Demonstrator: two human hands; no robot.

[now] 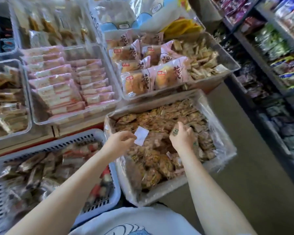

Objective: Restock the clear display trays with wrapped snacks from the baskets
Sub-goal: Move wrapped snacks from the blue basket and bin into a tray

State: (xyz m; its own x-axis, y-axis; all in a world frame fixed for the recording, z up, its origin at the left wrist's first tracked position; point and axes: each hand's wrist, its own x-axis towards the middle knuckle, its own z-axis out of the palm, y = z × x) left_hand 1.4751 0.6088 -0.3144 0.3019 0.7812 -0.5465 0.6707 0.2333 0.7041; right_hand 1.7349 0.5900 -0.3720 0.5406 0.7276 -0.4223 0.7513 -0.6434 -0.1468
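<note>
A plastic-lined box of brown wrapped snacks stands in front of me. My left hand pinches a small white slip above the box's left side. My right hand reaches into the middle of the box and grips a brown wrapped snack packet. Clear display trays lie beyond: one with pink-wrapped bars, one with pink-and-white bun packs beside small tan sticks. A blue slotted basket of mixed wrapped snacks is at my lower left.
Another clear tray with brown packets sits at the far left. Large bagged goods lie at the back. Shelves of packaged snacks line the right side, across a narrow strip of grey floor.
</note>
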